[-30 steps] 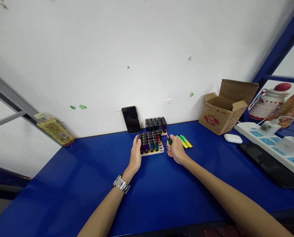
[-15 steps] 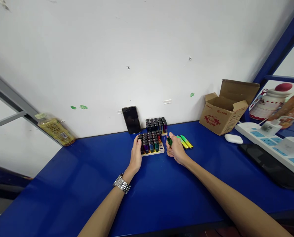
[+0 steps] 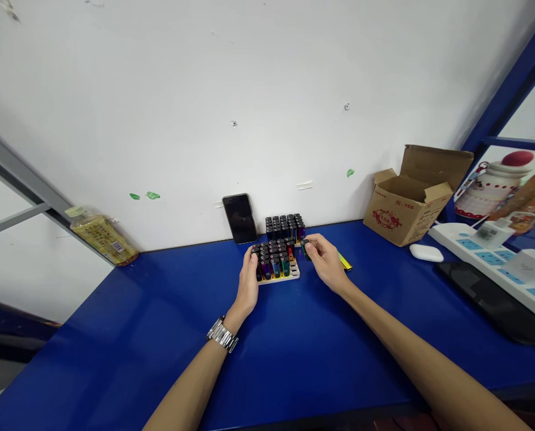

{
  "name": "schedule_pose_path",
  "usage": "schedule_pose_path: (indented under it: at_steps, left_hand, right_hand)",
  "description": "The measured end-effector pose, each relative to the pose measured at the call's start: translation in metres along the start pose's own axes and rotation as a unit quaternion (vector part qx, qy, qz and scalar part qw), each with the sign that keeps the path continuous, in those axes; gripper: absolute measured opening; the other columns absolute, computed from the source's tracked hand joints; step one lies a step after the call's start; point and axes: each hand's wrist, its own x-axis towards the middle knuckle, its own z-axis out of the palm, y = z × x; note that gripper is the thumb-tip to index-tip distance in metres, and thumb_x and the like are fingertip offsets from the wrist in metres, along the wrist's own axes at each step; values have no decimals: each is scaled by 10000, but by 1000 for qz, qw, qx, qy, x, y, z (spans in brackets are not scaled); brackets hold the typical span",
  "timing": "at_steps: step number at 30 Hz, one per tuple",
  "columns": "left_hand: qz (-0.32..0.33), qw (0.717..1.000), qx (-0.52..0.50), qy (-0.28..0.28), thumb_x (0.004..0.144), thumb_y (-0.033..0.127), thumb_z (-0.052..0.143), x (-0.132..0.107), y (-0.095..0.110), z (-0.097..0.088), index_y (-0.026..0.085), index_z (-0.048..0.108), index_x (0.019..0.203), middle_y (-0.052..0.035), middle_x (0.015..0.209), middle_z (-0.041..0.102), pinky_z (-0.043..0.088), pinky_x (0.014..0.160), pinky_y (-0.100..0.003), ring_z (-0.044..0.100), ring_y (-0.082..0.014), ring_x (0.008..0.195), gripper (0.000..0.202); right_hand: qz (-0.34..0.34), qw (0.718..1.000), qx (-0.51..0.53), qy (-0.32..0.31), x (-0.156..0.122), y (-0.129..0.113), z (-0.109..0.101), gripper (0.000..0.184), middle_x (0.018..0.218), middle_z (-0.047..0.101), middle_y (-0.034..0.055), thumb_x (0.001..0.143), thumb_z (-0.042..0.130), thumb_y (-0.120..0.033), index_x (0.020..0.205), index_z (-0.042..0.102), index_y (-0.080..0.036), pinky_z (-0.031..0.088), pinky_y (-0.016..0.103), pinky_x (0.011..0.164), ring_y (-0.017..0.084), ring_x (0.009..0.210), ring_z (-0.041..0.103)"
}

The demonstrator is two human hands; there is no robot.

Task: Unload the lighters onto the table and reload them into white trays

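Note:
My left hand (image 3: 248, 280) is closed around the left end of a white tray (image 3: 292, 276) filled with upright lighters (image 3: 275, 267). These are dark-topped with shiny purple, blue and green bodies, and several slots on the tray's right side hold nothing. Just right of the tray, my right hand (image 3: 327, 263) pinches a green lighter (image 3: 306, 249) with a dark top, held upright between thumb and fingers. Partly covered by that hand, yellow-green lighters (image 3: 345, 262) lie on the table. Behind, against the wall, stands a second group of upright lighters (image 3: 284, 227).
A black phone (image 3: 240, 218) leans on the wall. At the left is a yellow drink bottle (image 3: 103, 236). To the right are an open cardboard box (image 3: 395, 209), a white case (image 3: 426, 252), a power strip (image 3: 489, 257) and a dark flat device (image 3: 492, 302) on the blue table (image 3: 294, 365).
My right hand has turned and lifted slightly, bringing the green lighter upright beside the tray. It now covers more of the yellow-green lighters. My left hand stays on the tray.

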Motion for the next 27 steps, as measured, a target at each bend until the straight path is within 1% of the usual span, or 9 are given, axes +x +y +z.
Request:
schedule_pose_path:
  at_steps: [3,5,10,12,15,19,23,25,27]
  left_hand:
    - [-3,1000,-2,1,942,541,329,0,1,0,232,468,1347,-57,1435,477,269,1146,-403,402,-227,1345,528]
    - [-4,1000,-3,1,940,547,329,0,1,0,227,473,1341,-57,1435,476,264,1147,-393,399,-223,1347,533]
    - [-1,1000,-6,3,937,549,336,0,0,0,226,487,1328,-58,1420,493,269,1143,-386,414,-224,1335,529]
    - [0,1000,-6,3,939,546,336,0,0,1,229,487,1329,-58,1414,500,276,1139,-387,420,-226,1330,525]
    - [0,1000,-8,-1,941,544,331,0,1,1,225,470,1344,-64,1409,503,291,1131,-391,429,-229,1323,532]
    - [-3,1000,-12,-2,942,545,329,-1,1,0,221,445,1363,-66,1425,486,288,1133,-395,422,-227,1328,543]
    - [-2,1000,-21,-3,938,541,337,2,-4,0,220,472,1342,-61,1429,484,274,1140,-390,400,-225,1345,533]
    - [-4,999,-42,7,933,542,334,5,-7,0,209,497,1315,-69,1413,500,286,1132,-393,413,-227,1333,533]
    - [-11,997,-70,31,923,554,329,10,-9,-3,189,522,1276,-87,1373,533,323,1103,-389,462,-226,1287,543]
  right_hand:
    - [5,1000,29,-5,-1,2,2,301,628,456,-40,850,530,-502,905,550,-206,387,258,514,130,537,466]
    - [11,999,36,-12,-2,5,4,292,609,484,-41,850,533,-487,913,555,-202,407,263,517,138,528,509]
    - [24,999,5,-45,-4,11,6,237,589,566,-20,853,541,-424,912,591,-201,456,292,571,175,554,584]
    - [9,998,-36,-58,-3,11,6,216,607,590,-6,873,518,-390,906,617,-201,458,298,581,179,560,591]
    - [-48,989,-131,-56,-1,9,6,237,708,633,39,891,508,-383,905,661,-202,458,310,610,193,619,597]
    - [-115,954,-273,-54,-2,5,8,314,805,639,89,929,467,-412,984,688,-196,438,313,628,212,688,592]
    - [-119,919,-371,-62,-4,0,6,360,875,627,97,949,436,-447,991,691,-195,391,280,595,186,664,581]
    - [-102,915,-387,-62,-3,-4,1,357,851,622,90,961,417,-432,987,688,-201,377,277,606,192,684,585]
    - [-80,907,-409,-52,0,-8,-8,348,811,622,97,971,400,-387,951,685,-189,365,288,640,218,740,588]
